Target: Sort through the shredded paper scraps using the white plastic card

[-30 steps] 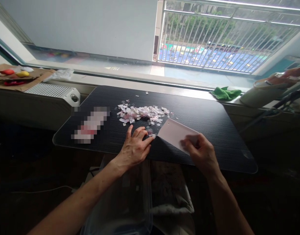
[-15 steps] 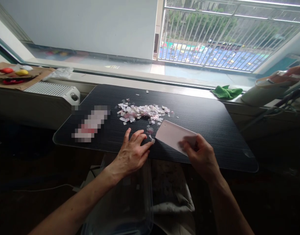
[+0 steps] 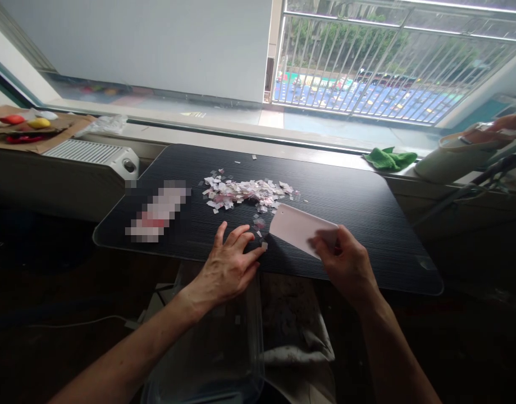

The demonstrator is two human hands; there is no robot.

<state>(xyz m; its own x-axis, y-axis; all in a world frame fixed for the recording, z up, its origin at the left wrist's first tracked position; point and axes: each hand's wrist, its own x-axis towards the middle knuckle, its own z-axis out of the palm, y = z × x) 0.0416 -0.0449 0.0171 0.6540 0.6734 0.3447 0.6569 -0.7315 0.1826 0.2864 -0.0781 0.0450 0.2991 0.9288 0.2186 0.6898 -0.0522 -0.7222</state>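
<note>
Right hand pinching pale card, grip partly shadowed, left hand spread near paper scraps, pixelated object unreadable.

Pale pinkish card, white and pink scraps, black grained tabletop, green cloth

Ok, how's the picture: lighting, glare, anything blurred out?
Head view: the window glares brightly, with a soft sheen on the black table; head view: the clear container below sits dim in shadow; head view: a pixelated patch hides detail at the table's left.
</note>
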